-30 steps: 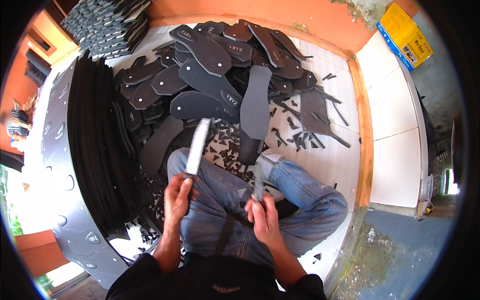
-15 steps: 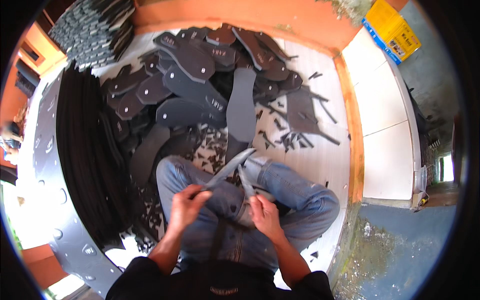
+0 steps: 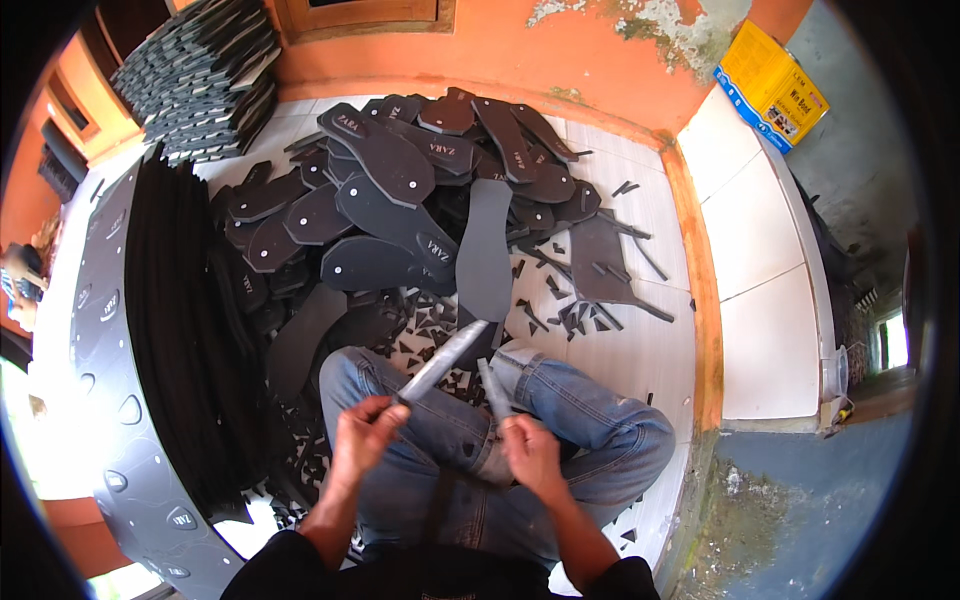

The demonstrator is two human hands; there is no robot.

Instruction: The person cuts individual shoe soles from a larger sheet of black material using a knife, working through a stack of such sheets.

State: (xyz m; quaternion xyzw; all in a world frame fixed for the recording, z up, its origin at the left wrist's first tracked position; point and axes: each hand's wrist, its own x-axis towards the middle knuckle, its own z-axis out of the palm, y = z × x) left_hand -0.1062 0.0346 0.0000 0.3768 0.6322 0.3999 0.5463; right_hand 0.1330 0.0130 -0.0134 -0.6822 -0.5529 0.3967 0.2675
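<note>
My left hand (image 3: 366, 437) is closed round the handle end of a long silver-bladed knife (image 3: 446, 362), which slants up and to the right over my left leg. In my closed right hand (image 3: 530, 456) is a shorter, narrow grey blade-like tool (image 3: 494, 388), whose exact kind I cannot make out. Their tips lean toward each other but stand apart. Just past the tips, a plain dark grey sole-shaped piece (image 3: 484, 255) lies against a heap of dark shoe-sole pieces (image 3: 385, 215).
Small black offcuts (image 3: 425, 318) litter the floor before my crossed legs, with longer strips (image 3: 585, 318) farther right. At my left stands a thick stack of black sheets (image 3: 195, 340). Bundled pieces (image 3: 200, 80) are piled far left. A yellow tin (image 3: 772, 85) sits on the right ledge (image 3: 770, 340).
The knife in my left hand has swung down and left, away from the tool in my right hand. My view has tilted slightly upward.
</note>
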